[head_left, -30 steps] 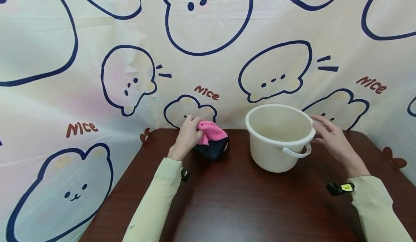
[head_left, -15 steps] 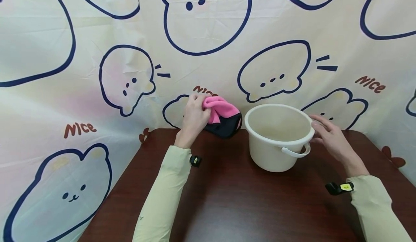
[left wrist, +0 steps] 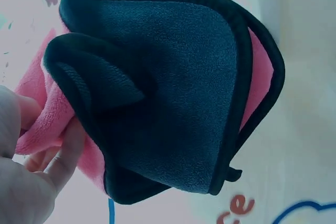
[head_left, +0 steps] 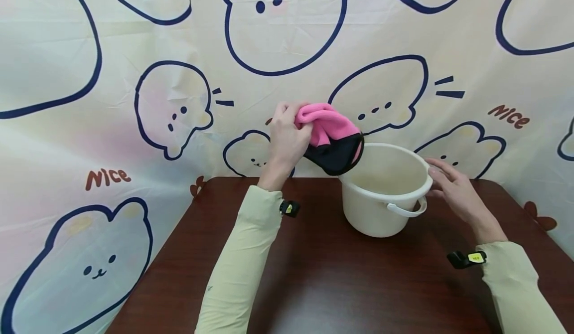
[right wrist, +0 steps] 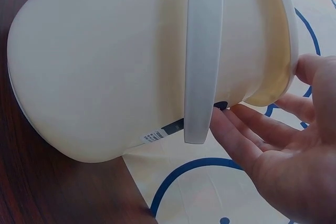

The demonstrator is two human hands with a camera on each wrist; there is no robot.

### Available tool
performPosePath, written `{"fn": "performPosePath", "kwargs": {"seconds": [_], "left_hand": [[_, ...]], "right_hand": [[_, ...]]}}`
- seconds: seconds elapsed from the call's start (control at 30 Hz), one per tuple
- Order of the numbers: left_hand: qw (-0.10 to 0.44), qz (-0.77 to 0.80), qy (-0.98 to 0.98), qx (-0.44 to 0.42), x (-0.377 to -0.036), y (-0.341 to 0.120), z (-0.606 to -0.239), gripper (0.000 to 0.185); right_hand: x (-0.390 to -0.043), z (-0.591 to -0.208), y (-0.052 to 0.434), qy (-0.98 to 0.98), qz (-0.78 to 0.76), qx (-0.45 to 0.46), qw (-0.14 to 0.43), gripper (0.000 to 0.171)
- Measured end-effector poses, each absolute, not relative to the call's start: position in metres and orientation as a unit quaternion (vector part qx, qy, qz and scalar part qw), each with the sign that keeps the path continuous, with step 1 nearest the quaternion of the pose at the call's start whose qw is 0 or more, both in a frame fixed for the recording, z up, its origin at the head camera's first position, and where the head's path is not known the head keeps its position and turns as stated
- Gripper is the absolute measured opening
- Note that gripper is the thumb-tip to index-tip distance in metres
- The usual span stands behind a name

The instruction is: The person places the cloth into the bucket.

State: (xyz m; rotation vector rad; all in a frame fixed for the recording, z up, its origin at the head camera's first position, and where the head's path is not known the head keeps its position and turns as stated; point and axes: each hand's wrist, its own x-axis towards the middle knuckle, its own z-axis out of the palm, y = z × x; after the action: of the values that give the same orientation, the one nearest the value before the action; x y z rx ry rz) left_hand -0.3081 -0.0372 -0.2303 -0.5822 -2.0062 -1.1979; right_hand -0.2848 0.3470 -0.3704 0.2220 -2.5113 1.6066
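Left hand (head_left: 287,139): pinching the cloth (head_left: 334,142) in its grip, just over the bucket (head_left: 383,192) rim.
Right hand (head_left: 453,187): fingers spread, touching the bucket's side.
Left to do: cloth not in yet.

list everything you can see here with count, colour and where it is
cloth: 1, pink and black, held in the air over the bucket's left rim
bucket: 1, cream white, handle down, on the table right of centre
table: 1, dark brown wood, below
backdrop: 1, cream with navy bear outlines, behind the table
sleeves: 2, pale green
left hand: 1, grips the cloth
right hand: 1, fingers straight, at the bucket's right rim
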Motion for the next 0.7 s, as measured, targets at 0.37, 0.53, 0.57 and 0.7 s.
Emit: {"fn": "performPosePath", "kwargs": {"seconds": [0.37,0.53,0.57,0.7], "left_hand": [[0.340,-0.497,-0.765,-0.229,-0.305,0.012,-0.232,0.026],[0.302,-0.495,-0.785,-0.219,-0.307,0.023,-0.248,0.028],[0.294,-0.500,-0.785,-0.218,-0.307,0.024,-0.250,0.029],[0.263,-0.516,-0.788,-0.211,-0.311,0.021,-0.260,0.034]], "right_hand": [[-0.286,-0.370,0.347,-0.843,0.528,0.068,0.071,0.060],[-0.287,-0.373,0.349,-0.846,0.525,0.061,0.066,0.060],[-0.288,-0.373,0.349,-0.845,0.527,0.062,0.066,0.060],[-0.286,-0.371,0.350,-0.845,0.527,0.065,0.067,0.059]]}}
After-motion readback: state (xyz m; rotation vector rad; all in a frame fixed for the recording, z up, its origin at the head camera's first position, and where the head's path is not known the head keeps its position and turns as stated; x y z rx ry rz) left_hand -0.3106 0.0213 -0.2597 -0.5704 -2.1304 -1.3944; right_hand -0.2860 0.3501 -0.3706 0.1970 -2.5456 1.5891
